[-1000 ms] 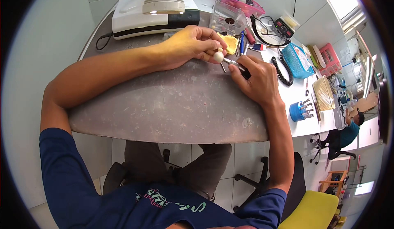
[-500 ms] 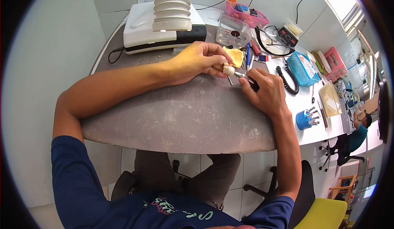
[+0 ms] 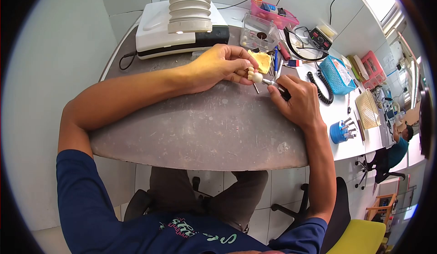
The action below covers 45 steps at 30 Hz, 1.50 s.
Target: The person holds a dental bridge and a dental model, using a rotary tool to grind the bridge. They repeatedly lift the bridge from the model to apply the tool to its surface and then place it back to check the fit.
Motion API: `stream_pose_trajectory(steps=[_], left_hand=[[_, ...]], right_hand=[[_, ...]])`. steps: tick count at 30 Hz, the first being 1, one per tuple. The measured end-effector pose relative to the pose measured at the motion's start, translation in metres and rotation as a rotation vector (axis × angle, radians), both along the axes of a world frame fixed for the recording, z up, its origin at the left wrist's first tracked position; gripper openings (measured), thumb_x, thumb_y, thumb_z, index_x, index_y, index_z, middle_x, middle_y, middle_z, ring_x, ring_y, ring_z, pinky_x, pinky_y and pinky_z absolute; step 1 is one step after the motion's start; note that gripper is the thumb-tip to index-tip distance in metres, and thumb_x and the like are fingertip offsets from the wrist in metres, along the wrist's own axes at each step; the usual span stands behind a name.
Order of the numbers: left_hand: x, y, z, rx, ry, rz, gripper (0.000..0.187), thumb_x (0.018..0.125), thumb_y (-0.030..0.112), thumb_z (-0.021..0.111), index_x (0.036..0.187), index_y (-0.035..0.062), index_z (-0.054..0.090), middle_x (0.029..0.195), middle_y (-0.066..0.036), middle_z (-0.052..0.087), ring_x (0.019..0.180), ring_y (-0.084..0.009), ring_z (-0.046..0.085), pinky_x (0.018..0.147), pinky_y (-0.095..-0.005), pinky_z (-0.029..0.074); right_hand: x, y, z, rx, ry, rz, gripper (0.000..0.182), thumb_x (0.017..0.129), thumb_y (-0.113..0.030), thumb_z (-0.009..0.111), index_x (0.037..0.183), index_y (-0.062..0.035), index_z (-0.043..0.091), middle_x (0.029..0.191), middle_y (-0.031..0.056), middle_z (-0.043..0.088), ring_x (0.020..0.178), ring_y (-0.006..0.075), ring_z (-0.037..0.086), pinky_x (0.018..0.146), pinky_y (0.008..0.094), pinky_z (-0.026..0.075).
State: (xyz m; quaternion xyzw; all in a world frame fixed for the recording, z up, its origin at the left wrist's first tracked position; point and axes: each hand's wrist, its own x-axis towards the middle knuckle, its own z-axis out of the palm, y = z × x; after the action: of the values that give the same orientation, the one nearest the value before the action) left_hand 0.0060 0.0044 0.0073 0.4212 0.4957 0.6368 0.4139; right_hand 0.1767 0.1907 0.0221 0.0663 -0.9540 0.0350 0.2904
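My left hand (image 3: pixel 221 68) is closed, pinching a small tooth-coloured dental bridge (image 3: pixel 250 73) between thumb and fingers. In my right hand (image 3: pixel 298 100) is a dark rotary handpiece (image 3: pixel 283 92) with a metal nose, its fingers wrapped round the grip. The round cream-white polishing tip (image 3: pixel 257 77) of the handpiece is right at the bridge. Just behind lies a yellow plaster dental model (image 3: pixel 260 62) on the worn grey desk (image 3: pixel 200 131). A thin metal rod (image 3: pixel 256 88) shows on the desk below the tip.
A white extraction box (image 3: pixel 157 26) with a ribbed hose (image 3: pixel 190 3) stands behind my left hand. To the right are a clear box (image 3: pixel 255 35), pink tray (image 3: pixel 284 22), blue basket (image 3: pixel 337 78), coiled cord (image 3: pixel 321 90) and blue bur holder (image 3: pixel 339 132). A person (image 3: pixel 397 149) sits far right.
The dental bridge has turned slightly, showing more of its teeth. The polishing tip and my right hand have shifted a little to the right. Both hands keep their hold.
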Motion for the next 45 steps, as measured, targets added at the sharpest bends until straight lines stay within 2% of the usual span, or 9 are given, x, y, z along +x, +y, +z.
stream_pose_trajectory(steps=[17,21,27,35,45], left_hand=[[-0.001,0.002,-0.003,0.0,0.023,0.016,0.021,0.101,0.015,0.057,0.113,-0.0004,0.063,0.108,-0.008,0.067,0.102,-0.0137,0.067,0.096,-0.0304,0.057],[-0.002,-0.001,-0.002,0.019,-0.001,0.007,0.021,0.101,0.015,0.057,0.113,-0.0007,0.063,0.108,-0.008,0.067,0.102,-0.0139,0.067,0.096,-0.0308,0.057],[-0.001,0.003,-0.003,0.017,0.023,0.001,0.021,0.101,0.016,0.058,0.113,-0.0007,0.063,0.109,-0.009,0.066,0.103,-0.0145,0.066,0.096,-0.0311,0.057],[0.0,-0.003,0.001,-0.014,-0.02,0.033,0.029,0.098,0.019,0.066,0.117,-0.0007,0.061,0.112,-0.01,0.066,0.105,-0.0163,0.067,0.097,-0.0313,0.057],[-0.001,0.0,-0.001,-0.032,0.024,0.02,0.029,0.099,0.021,0.065,0.118,-0.0006,0.061,0.114,-0.011,0.067,0.106,-0.016,0.067,0.097,-0.0319,0.056]], right_hand=[[-0.006,-0.01,0.0,0.059,-0.009,0.037,0.029,0.088,-0.034,0.071,0.083,-0.0053,0.069,0.069,0.0099,0.065,0.055,0.0284,0.064,0.051,0.0392,0.05],[-0.001,-0.004,-0.003,-0.004,-0.016,0.015,0.029,0.089,-0.034,0.07,0.084,-0.0056,0.068,0.069,0.0097,0.064,0.055,0.0291,0.063,0.052,0.0401,0.05],[-0.006,-0.012,0.002,0.052,-0.005,0.029,0.029,0.088,-0.033,0.07,0.083,-0.0051,0.069,0.069,0.0099,0.065,0.053,0.0288,0.063,0.05,0.0392,0.049],[-0.001,-0.002,0.001,0.023,-0.004,-0.004,0.029,0.088,-0.033,0.07,0.083,-0.0044,0.068,0.069,0.0099,0.064,0.055,0.0282,0.064,0.051,0.0389,0.05],[-0.004,-0.009,-0.002,0.063,-0.008,0.037,0.03,0.088,-0.034,0.07,0.082,-0.0054,0.068,0.068,0.009,0.064,0.055,0.0279,0.063,0.052,0.0396,0.05]])
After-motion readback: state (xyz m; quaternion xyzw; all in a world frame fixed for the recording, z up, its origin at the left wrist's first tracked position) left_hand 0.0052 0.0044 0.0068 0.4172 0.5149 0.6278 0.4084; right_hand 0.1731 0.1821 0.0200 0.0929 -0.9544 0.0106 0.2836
